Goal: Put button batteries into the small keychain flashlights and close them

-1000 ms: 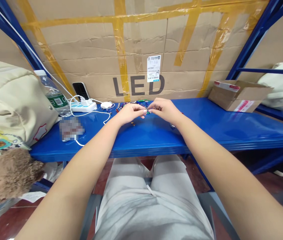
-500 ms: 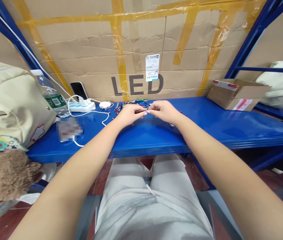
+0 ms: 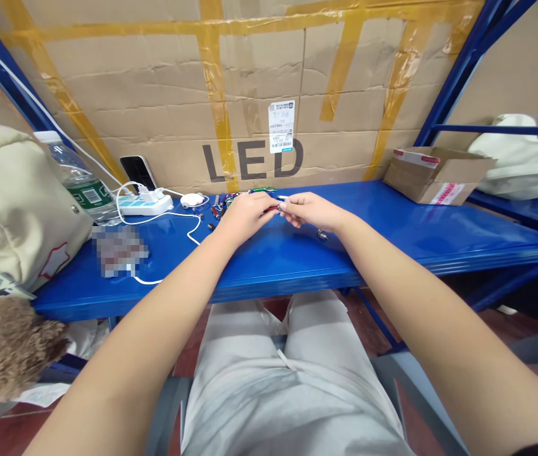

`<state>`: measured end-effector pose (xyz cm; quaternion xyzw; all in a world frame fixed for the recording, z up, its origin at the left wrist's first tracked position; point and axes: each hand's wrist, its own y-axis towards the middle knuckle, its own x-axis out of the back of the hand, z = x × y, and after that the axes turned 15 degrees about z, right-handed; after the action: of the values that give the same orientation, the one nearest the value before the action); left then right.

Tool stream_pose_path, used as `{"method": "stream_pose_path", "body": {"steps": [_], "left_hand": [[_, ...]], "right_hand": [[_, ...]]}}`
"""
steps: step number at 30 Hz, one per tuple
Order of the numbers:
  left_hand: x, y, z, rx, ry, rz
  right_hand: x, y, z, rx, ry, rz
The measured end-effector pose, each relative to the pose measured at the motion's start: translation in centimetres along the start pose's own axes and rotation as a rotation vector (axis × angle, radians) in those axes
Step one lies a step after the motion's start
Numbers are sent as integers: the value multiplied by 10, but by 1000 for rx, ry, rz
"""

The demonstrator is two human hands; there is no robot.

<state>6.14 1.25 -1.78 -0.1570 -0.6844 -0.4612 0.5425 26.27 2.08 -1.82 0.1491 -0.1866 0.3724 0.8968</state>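
Observation:
My left hand (image 3: 249,214) is closed above the blue shelf top (image 3: 288,256), its fingertips pinching a slim, small red piece (image 3: 273,207) that is mostly covered. Meeting it from the other side, my right hand (image 3: 311,211) pinches a small metallic piece (image 3: 280,208) at the end of the red one; its exact kind is too small to make out. Behind and left of my left hand lies a heap of small coloured metal items (image 3: 225,201), partly hidden by that hand. A small shiny metal item (image 3: 321,235) rests below my right wrist.
On the left stand a beige bag (image 3: 17,202), a water bottle (image 3: 83,183), a phone (image 3: 137,172) and a white power strip (image 3: 145,204) with trailing cables. An open cardboard box (image 3: 435,176) sits at the right. A taped cardboard sheet (image 3: 164,95) closes the back.
The view has shifted slightly to the right. My hands remain together at the fingertips; the right one has turned, and the red piece now shows between them.

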Motion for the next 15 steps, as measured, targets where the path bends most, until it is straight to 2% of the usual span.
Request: {"method": "stream_pose_path", "body": {"steps": [4,9,15], "left_hand": [[-1,2,-4,33,-153,-40],[-1,2,0,177,-300,-40],[2,1,4,249,-501,-6]], "right_hand": [[1,-2,2,5,-85,-13],[3,-1,1,16,-288,-120],[2,6,-9,159,-468,-187]]}}
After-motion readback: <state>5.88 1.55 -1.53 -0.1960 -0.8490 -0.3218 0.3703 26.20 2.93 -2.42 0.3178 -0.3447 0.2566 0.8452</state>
